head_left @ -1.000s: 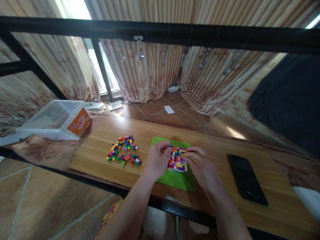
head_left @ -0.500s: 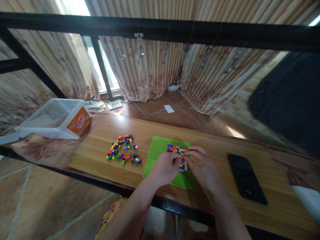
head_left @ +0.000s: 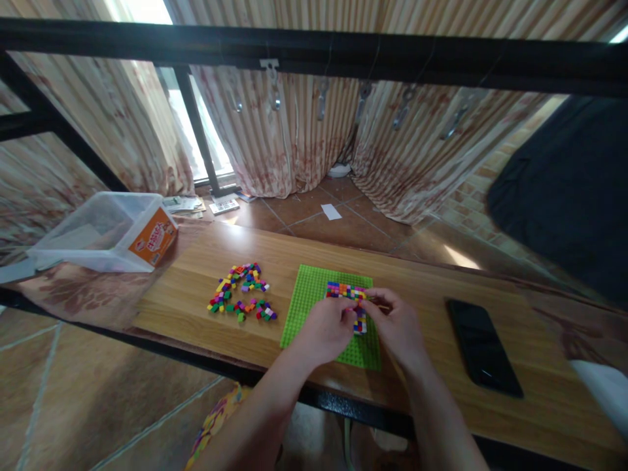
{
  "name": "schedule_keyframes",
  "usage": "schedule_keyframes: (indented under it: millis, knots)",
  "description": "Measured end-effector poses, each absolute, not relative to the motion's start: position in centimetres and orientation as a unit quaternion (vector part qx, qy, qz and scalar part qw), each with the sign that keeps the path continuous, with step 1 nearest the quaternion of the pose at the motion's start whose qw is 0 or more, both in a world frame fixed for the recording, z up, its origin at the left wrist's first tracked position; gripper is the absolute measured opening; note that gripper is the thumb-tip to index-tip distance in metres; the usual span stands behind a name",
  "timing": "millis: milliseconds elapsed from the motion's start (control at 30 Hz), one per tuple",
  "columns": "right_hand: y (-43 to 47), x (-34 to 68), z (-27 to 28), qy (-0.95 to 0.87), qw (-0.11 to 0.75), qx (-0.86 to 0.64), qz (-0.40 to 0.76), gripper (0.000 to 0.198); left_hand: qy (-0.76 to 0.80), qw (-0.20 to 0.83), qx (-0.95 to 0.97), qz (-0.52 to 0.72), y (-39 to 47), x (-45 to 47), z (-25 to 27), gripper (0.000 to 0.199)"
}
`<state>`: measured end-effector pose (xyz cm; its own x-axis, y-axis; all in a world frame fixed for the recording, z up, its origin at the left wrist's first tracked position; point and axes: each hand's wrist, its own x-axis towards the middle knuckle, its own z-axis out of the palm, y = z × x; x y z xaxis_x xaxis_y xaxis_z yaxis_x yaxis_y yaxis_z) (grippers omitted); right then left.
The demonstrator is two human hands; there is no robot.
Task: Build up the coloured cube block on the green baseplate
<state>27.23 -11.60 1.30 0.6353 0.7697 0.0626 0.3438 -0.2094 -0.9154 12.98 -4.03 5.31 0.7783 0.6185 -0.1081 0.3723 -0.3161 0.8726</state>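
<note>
A green studded baseplate lies on the wooden table. Small multicoloured bricks are set close together on its right half, partly covered by my fingers. My left hand reaches over the plate, thumb and index finger pinched at the brick block. From the right, my right hand meets it with its fingertips closed at the block's right edge. Whatever sits between either hand's fingertips is too small and covered to make out. Left of the plate, loose coloured bricks lie in a scattered ring.
A black phone lies on the table right of my hands. At the far left stands a clear plastic bin with an orange label. A dark metal bar with hanging hooks crosses above, before curtains.
The fingers of my right hand have curled in slightly and its wrist has shifted a little left. My left hand stays almost in place. The view has tilted very slightly.
</note>
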Motion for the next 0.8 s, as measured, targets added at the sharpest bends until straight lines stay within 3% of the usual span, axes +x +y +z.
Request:
schedule_keyframes:
  millis: [267, 800]
  knots:
    - [-11.35, 27.38, 1.47, -0.35, 0.523, -0.742, 0.231, 0.024, 0.291, 0.461, 0.829, 0.126, -4.06, 12.99, 5.25, 0.034]
    - [-11.11, 26.94, 1.59, -0.412, 0.479, -0.762, 0.142, 0.022, 0.295, 0.437, 0.841, 0.126, -4.24, 13.02, 4.73, 0.037]
